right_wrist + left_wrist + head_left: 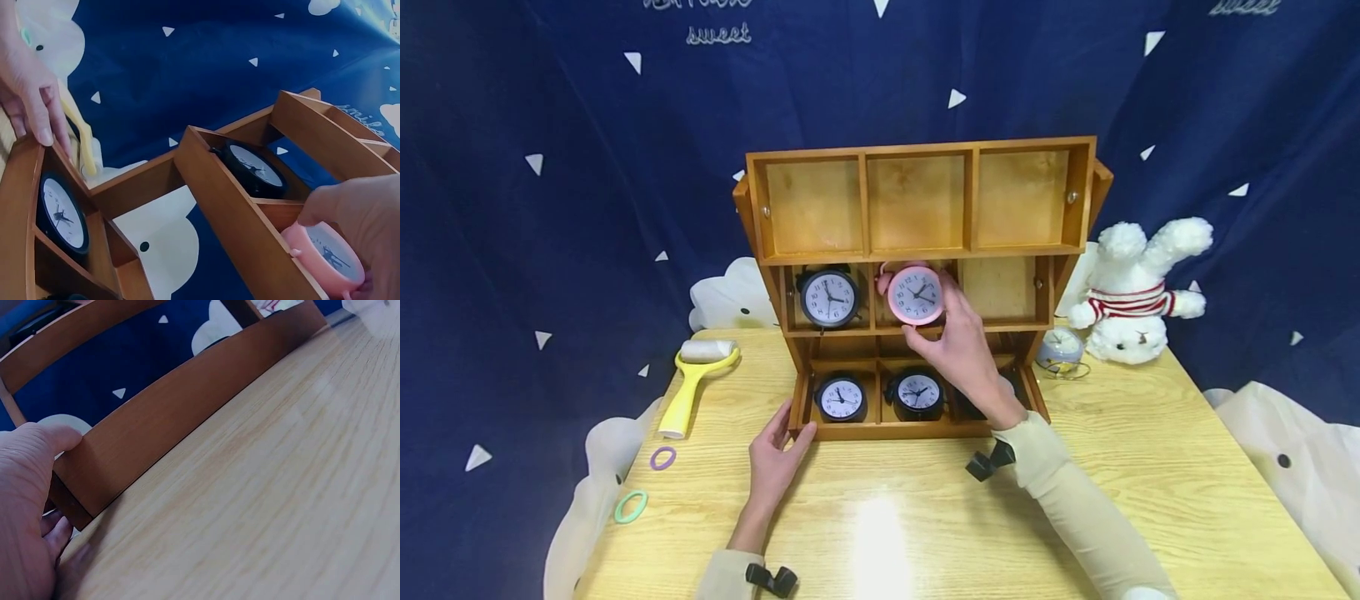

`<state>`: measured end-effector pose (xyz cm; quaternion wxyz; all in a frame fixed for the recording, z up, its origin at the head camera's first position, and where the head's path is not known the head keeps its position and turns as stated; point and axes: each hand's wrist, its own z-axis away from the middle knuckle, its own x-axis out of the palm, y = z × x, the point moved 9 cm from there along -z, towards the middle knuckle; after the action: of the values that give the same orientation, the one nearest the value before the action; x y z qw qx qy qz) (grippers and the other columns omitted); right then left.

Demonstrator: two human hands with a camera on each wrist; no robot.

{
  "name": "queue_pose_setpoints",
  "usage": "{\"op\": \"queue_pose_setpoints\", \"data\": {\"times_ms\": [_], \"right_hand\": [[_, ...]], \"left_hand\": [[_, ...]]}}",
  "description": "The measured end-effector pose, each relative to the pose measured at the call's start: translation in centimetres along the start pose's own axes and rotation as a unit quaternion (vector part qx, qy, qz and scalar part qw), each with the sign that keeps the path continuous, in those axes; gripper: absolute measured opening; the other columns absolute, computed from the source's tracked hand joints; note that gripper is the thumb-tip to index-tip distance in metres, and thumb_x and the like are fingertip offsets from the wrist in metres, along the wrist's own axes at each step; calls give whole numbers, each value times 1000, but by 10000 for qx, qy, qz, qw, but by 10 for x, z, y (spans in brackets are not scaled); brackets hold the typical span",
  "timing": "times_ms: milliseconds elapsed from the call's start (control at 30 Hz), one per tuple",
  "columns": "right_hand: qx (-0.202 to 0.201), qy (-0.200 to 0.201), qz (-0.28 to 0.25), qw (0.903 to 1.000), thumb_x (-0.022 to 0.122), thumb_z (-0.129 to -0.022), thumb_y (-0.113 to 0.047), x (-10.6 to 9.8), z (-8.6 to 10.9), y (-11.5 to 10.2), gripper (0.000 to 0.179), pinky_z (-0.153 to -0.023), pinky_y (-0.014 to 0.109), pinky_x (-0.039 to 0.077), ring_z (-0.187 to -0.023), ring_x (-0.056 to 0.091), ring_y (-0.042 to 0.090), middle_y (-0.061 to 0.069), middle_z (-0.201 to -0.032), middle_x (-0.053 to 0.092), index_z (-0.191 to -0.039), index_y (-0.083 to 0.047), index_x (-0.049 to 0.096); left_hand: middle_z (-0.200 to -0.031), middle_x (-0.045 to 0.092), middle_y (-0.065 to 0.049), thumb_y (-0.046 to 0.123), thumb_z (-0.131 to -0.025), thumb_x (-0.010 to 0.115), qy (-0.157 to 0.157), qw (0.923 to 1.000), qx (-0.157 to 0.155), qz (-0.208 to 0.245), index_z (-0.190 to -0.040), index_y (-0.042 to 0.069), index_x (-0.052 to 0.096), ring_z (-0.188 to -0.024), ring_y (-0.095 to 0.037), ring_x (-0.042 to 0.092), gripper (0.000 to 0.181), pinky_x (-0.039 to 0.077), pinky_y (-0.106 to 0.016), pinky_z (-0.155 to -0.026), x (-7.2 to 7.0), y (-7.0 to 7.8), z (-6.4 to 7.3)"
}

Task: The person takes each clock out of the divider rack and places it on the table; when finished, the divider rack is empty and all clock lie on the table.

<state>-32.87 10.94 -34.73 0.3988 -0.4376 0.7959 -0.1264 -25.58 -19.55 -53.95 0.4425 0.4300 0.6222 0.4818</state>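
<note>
Round pink alarm clock with a white dial [915, 296]: Sat at the middle compartment of the middle tier, centre of the frame, with dial outward; jutted past the wooden edge in the right wrist view, at a depth hard to judge.
Bare right hand [958, 346]: Grip closed around the clock's right side, with thumb below and fingers above, probably to leave the dial uncovered and the rim under control.
Orange-brown wooden three-tier rack [895, 431]: Stood mid-frame on the pale wood-grain tabletop [955, 533], split into compartments, likely to hold each clock apart.
Bare left hand [772, 462]: Grip closed on the rack's lower-left corner, with thumb over the front board and fingers along the outer side, seemingly to steady the wood.
Black round clock [830, 297]: Rested in the middle tier's left compartment, just beside the pink one, facing forward, presumably for reading.
Bottom-tier black clocks [841, 398]: Filled the left and centre compartments.
Left of frame: Held a yellow-handled roller [691, 392], a purple ring [652, 460] and a green ring [618, 509], perhaps set aside there for elbow room.
</note>
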Motion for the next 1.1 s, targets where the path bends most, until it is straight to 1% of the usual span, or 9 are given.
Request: {"op": "queue_pose_setpoints", "data": {"times_ms": [133,167,233,367,500,600,833,933,1100], "right_hand": [[118,5,447,9989,89,-83,-16,4,-1,-2,94,-112,56,49,-135,53,41,28,-151,47,-156,6,34],[152,2,570,9983,89,-83,-16,5,-2,-2,94,-111,56,50,-134,53,42,28,-151,47,-156,7,33],[147,40,766,9969,88,-84,-17,7,-3,-3,93,-110,56,51,-132,55,42,29,-149,48,-155,7,34],[152,170,1056,9942,90,-81,-21,8,-5,-4,92,-105,55,55,-125,58,40,28,-140,53,-152,7,39],[142,338,1246,9915,92,-79,-25,7,-6,-5,89,-97,56,59,-117,60,41,28,-134,55,-147,7,44],[137,404,1350,9899,92,-79,-30,7,-6,-6,88,-92,56,61,-113,61,41,28,-130,56,-145,8,46],[11,484,1468,9880,91,-78,-35,8,-7,-8,88,-88,54,63,-106,64,41,27,-125,58,-141,8,47],[-92,589,1356,9890,91,-77,-35,7,-8,-9,87,-88,53,63,-105,64,40,27,-123,59,-139,8,48],[-139,697,945,9930,91,-75,-33,6,-7,-10,85,-88,52,63,-108,64,39,25,-123,60,-137,7,48]], "left_hand": [[-150,54,-22,7,-92,81,50,9999,57,89,-149,-2,53,-140,-33,53,64,45,-29,-111,0,-20,-6],[-150,54,-22,7,-92,81,51,9999,55,104,-149,-2,53,-140,-33,53,64,45,-30,-111,0,-20,-6],[-151,54,-21,9,-92,82,66,9998,100,130,-150,0,54,-141,-32,52,65,45,-30,-111,0,-30,-9],[-151,55,-20,12,-92,82,51,9997,199,146,-149,2,55,-141,-32,52,65,45,-33,-112,0,-31,-10],[-150,55,-19,12,-92,82,86,9997,192,99,-149,2,56,-141,-32,53,64,45,-31,-111,0,-32,-9],[-150,55,-21,8,-92,81,96,9998,149,118,-149,-1,54,-141,-33,52,64,45,-31,-111,0,-29,-8],[-148,54,-27,4,-92,80,-5,9998,199,31,-147,-9,52,-139,-39,53,63,44,-44,-112,-1,6,1],[-147,54,-28,4,-92,80,-12,9998,184,32,-147,-10,52,-139,-39,53,63,44,-46,-112,-1,9,2],[-148,54,-28,4,-92,80,-10,9998,165,108,-146,-9,52,-139,-38,53,63,44,-42,-112,0,8,3]]}}
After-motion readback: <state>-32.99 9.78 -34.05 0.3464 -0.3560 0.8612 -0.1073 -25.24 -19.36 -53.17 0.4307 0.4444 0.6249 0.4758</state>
